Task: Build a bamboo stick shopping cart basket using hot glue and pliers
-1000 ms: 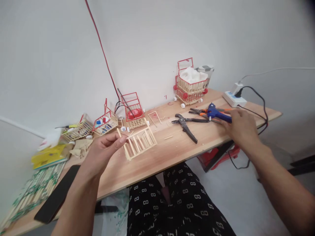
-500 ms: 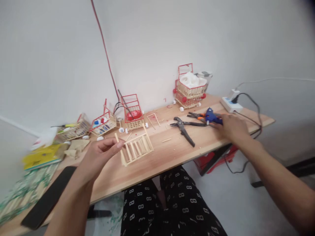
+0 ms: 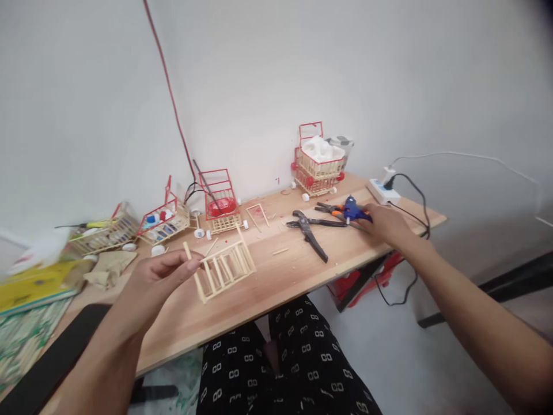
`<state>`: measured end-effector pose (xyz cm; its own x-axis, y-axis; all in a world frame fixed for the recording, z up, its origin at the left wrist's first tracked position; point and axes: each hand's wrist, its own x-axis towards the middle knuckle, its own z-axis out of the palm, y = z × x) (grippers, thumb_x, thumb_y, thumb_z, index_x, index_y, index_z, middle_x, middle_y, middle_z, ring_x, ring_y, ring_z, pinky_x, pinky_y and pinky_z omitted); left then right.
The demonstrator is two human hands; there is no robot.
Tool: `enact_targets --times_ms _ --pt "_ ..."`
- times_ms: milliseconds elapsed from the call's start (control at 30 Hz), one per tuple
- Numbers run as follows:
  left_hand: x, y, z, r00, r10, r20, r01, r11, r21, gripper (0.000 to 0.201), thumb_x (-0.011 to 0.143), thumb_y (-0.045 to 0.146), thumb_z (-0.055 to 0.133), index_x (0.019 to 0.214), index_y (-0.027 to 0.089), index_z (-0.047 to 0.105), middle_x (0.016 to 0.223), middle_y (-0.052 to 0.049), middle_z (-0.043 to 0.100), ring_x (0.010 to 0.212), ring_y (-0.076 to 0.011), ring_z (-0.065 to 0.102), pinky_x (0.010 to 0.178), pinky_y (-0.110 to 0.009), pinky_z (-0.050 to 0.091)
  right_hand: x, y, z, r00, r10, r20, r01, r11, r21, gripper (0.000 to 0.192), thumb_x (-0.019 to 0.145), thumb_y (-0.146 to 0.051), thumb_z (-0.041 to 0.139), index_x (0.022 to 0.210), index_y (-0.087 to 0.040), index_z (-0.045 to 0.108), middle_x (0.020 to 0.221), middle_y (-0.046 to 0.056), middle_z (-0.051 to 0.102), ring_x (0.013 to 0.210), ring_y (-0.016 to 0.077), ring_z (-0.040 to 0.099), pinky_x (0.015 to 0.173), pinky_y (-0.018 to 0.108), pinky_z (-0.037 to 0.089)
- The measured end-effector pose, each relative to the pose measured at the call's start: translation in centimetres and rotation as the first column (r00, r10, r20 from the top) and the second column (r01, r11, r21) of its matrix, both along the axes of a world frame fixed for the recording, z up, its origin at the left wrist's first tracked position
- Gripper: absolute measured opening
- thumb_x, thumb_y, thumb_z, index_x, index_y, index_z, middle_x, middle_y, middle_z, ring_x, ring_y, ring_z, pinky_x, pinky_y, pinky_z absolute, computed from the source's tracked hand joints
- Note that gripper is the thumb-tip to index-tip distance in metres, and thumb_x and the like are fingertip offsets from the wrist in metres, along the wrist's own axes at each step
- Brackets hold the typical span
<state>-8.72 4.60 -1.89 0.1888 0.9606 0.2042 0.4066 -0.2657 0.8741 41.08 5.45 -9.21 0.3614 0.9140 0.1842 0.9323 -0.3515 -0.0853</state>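
Note:
My left hand (image 3: 166, 279) pinches a small frame of pale wooden sticks (image 3: 227, 270) by its upper left side, between thumb and fingers. The frame has several parallel slats and is held tilted above the table (image 3: 263, 288). At the right, my right hand (image 3: 386, 223) is closed around the handle of a blue hot glue gun (image 3: 353, 210), its fingers partly hidden. Beside the glue gun lie orange-handled pliers (image 3: 330, 207), partly covered by it. Larger dark-handled pliers (image 3: 311, 233) rest on the table to the left of these.
Miniature stick carts (image 3: 220, 204) line the wall, one two-tiered cart (image 3: 319, 167) holding white material. A power strip (image 3: 384, 193) with cords sits at the right. A black phone-like slab (image 3: 56, 351), a yellow packet (image 3: 41, 282) and bundled sticks (image 3: 34, 328) lie left.
The view has shifted slightly, so most things appear further left. My left hand still holds the stick frame, and my right hand stays at the glue gun.

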Motion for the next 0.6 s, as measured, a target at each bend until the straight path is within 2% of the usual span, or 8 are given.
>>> enact_targets --times_ms 200,333,433,533,600 --pt "0.7 -0.6 0.8 0.999 -0.045 -0.013 0.045 0.999 0.005 0.024 0.077 0.043 0.070 0.078 0.020 0.075 0.079 -0.004 0.072 0.079 -0.0197 0.063 0.072 -0.028 0.050 0.2 0.8 -0.7 0.997 0.076 -0.023 -0.074 0.996 0.054 0.044 0.088 -0.028 0.052 0.126 -0.004 0.052 0.103 0.027 0.067 0.086 0.0296 0.064 0.067 0.034 0.037" --pt "0.9 -0.9 1.0 0.996 -0.086 0.020 0.086 0.996 -0.028 0.025 0.079 0.043 0.068 0.077 0.019 0.074 0.078 -0.005 0.071 0.078 -0.0193 0.063 0.072 -0.028 0.049 -0.2 0.9 -0.8 0.995 0.095 -0.010 -0.094 0.993 0.065 0.038 0.089 -0.034 0.051 0.112 -0.005 0.059 0.098 0.028 0.066 0.081 0.0304 0.063 0.064 0.035 0.037" --pt "1.1 -1.0 1.1 0.994 -0.096 0.045 0.098 0.995 -0.032 0.025 0.079 0.043 0.068 0.076 0.019 0.074 0.079 -0.005 0.071 0.077 -0.0188 0.063 0.073 -0.028 0.050 -0.5 0.7 -0.2 0.999 0.021 -0.048 -0.018 0.997 0.077 0.036 0.088 -0.041 0.051 0.096 -0.009 0.064 0.081 0.024 0.067 0.066 0.0283 0.062 0.059 0.035 0.036" --pt "1.3 -1.0 1.2 0.994 -0.095 0.053 0.097 0.995 -0.034 0.025 0.078 0.044 0.068 0.075 0.019 0.074 0.077 -0.005 0.071 0.076 -0.0186 0.063 0.072 -0.028 0.050 -0.8 -0.1 0.9 0.992 -0.082 -0.097 0.094 0.988 0.125 0.031 0.089 -0.037 0.049 0.094 -0.011 0.064 0.077 0.023 0.066 0.065 0.0289 0.061 0.058 0.036 0.036" --pt "1.3 -1.0 1.1 0.994 -0.091 0.054 0.093 0.995 -0.039 0.025 0.078 0.044 0.069 0.076 0.019 0.074 0.078 -0.005 0.072 0.076 -0.0182 0.063 0.071 -0.027 0.050 -1.2 -1.1 1.7 0.984 -0.084 -0.160 0.114 0.975 0.191 0.033 0.089 -0.040 0.046 0.094 -0.013 0.064 0.075 0.020 0.067 0.067 0.0289 0.062 0.058 0.036 0.039"
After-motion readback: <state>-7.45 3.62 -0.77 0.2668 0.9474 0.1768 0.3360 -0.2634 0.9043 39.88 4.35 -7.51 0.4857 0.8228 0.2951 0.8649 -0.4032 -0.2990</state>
